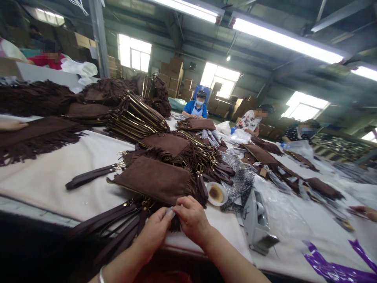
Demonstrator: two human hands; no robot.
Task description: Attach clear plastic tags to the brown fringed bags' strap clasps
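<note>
Dark brown, matte, flat pouch, fringed along one edge.

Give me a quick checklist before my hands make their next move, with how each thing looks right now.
1. Both hands in view: ok; left hand and right hand meet at the near side of the front brown pouch.
2. What the fingertips pinch: cannot tell; the fingers hide it.
3. Loose items off that pouch's broad face: ok; none lies there.
4. Dark straps kept within the table edge: not ok; some reach past it.
5. White bowl clear of the pile: cannot tell; it sits close beside it.
6. White device clear of the hands: ok; it stands apart.
</note>
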